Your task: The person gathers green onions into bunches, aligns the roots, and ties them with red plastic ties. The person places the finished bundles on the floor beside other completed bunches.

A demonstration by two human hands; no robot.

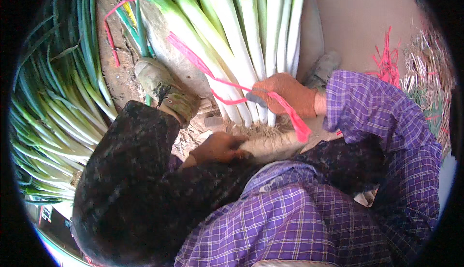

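A bundle of long white-stemmed green onions (241, 40) lies in front of me, roots toward me. My right hand (286, 93) rests on the lower stems and is closed on a pink plastic string (290, 112) that runs across the bundle and hangs below the hand. My left hand (220, 147) grips the pale root end of the onions (270, 144) near my lap. Both sleeves are purple plaid, with dark covers over the forearms.
A large pile of green onions (58, 117) lies on my left. My shoe (166, 91) stands on the dirt ground beside the bundle. Loose pink strings (386, 59) and dry straw (425, 69) lie at the right.
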